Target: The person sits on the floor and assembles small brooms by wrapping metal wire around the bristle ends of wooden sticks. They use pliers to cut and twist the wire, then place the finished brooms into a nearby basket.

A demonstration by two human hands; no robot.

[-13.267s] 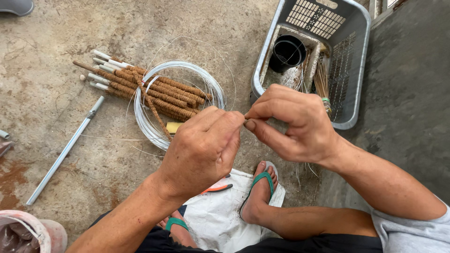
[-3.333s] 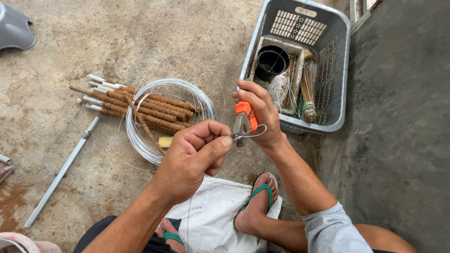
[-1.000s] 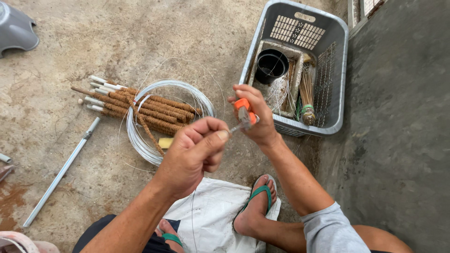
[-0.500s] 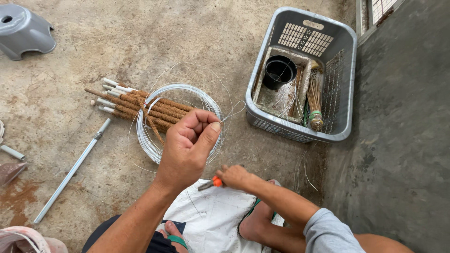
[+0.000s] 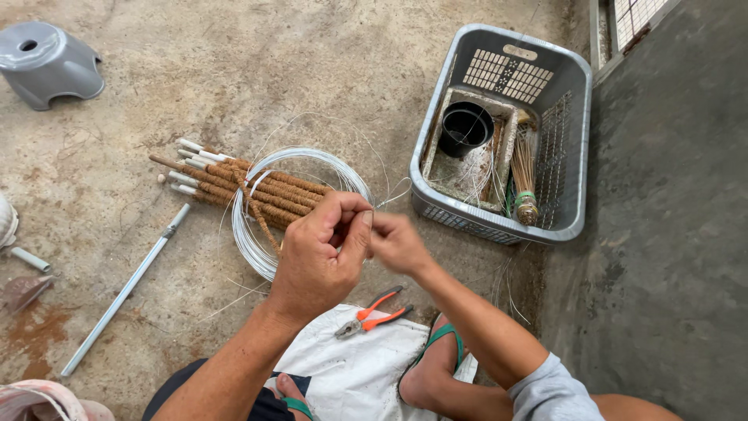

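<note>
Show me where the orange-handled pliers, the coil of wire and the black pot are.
orange-handled pliers [image 5: 374, 310], head view, on the orange handles.
coil of wire [image 5: 248, 242], head view, on its left loops.
black pot [image 5: 464, 129], head view, on its rim, inside the grey basket [image 5: 575, 148].

A coil of thin silvery wire [image 5: 300, 168] lies flat on the concrete floor, left of centre, its loops resting over a bundle of brown fibre-wrapped sticks [image 5: 234, 183]. A loose strand of it rises to the middle of the scene, pinched where the two hands meet. Orange-handled pliers [image 5: 375, 310] lie nearer, on a white sack, jaws pointing left.
</note>
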